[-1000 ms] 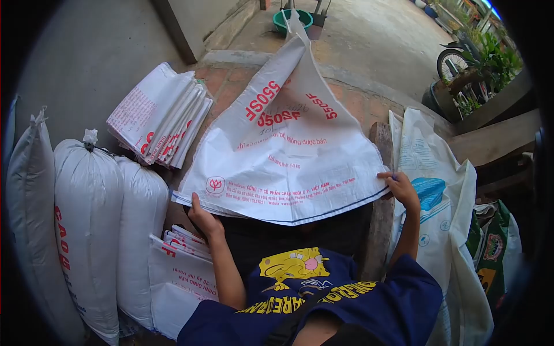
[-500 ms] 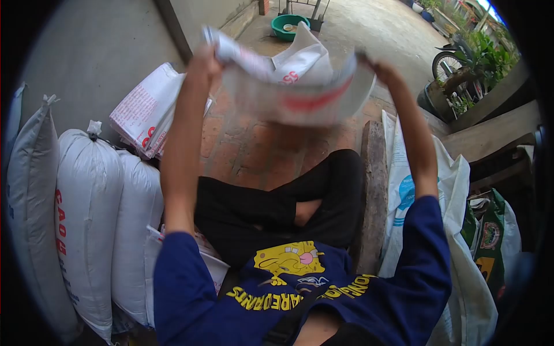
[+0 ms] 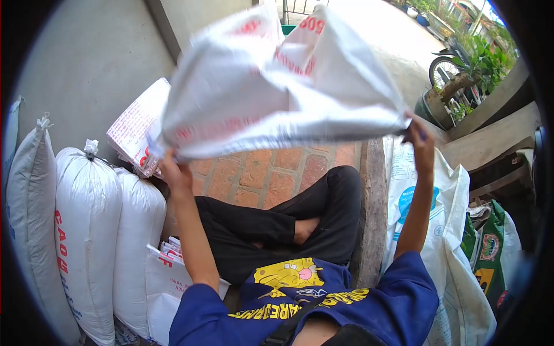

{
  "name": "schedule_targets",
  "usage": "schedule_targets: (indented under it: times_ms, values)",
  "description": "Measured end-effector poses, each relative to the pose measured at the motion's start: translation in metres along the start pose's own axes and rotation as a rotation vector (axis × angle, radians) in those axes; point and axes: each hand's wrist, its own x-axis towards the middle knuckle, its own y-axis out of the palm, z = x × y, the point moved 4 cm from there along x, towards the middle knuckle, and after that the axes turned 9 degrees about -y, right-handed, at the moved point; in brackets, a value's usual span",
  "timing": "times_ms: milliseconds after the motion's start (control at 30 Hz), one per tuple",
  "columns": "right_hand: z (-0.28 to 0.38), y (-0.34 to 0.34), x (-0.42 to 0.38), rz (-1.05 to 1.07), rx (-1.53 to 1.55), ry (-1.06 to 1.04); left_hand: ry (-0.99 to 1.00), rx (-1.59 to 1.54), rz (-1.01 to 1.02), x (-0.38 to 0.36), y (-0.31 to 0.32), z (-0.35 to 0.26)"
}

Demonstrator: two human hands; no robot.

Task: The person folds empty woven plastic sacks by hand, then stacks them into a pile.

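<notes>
A large white woven sack (image 3: 231, 98) with red print is spread in the air above the brick floor. My left hand (image 3: 175, 171) is closed on its near left corner. At the near right corner my right hand (image 3: 420, 138) grips the sack's edge. The near edge runs taut between both hands, while the far part billows up in two peaks. Beside my left hand lies a stack of folded printed sacks (image 3: 135, 124). Behind the raised sack, most of a green basin (image 3: 287, 29) is hidden.
Full tied white sacks (image 3: 89, 230) stand along the left wall. More folded sacks (image 3: 170, 282) lie by my left thigh. A wooden beam (image 3: 372, 207) runs along my right, with a white plastic sack (image 3: 410, 196) beyond it. A potted plant (image 3: 435, 104) and a motorbike wheel (image 3: 443, 70) are at back right.
The sack has opened out from a bunched, blurred shape into a wide spread sheet. Both my hands have come down towards me and farther apart, still holding it.
</notes>
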Motion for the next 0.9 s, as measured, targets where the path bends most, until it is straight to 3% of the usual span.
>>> schedule_targets:
  times_ms: [67,133,267,367,467,567,667,800,900]
  values:
    - [-0.05,-0.009,-0.039,0.102,-0.056,0.332,-0.083,0.035,-0.156,-0.022,-0.063,0.037]
    - [-0.066,-0.021,-0.072,0.254,-0.231,0.427,-0.153,0.096,-0.226,-0.051,-0.091,0.043]
    - [-0.057,-0.023,-0.104,0.311,-0.318,0.492,-0.158,0.246,-0.29,-0.107,-0.075,0.034]
    - [-0.051,-0.015,-0.109,0.364,-0.378,0.492,-0.087,0.769,-0.222,-0.114,-0.083,0.042]
    - [-0.053,-0.02,-0.113,0.35,-0.361,0.496,0.038,0.987,-0.196,-0.118,-0.085,0.035]
    - [-0.05,-0.023,-0.116,0.343,-0.309,0.525,-0.019,0.789,-0.203,-0.118,-0.095,0.034]
    - [-0.042,-0.027,-0.116,0.326,-0.268,0.6,-0.154,0.777,-0.146,-0.122,-0.094,0.026]
    - [-0.026,-0.033,-0.114,0.349,-0.191,0.592,-0.184,0.666,-0.147,-0.12,-0.098,0.012]
    - [-0.019,-0.037,-0.121,0.442,-0.217,0.597,-0.193,0.446,-0.254,-0.12,-0.096,-0.003]
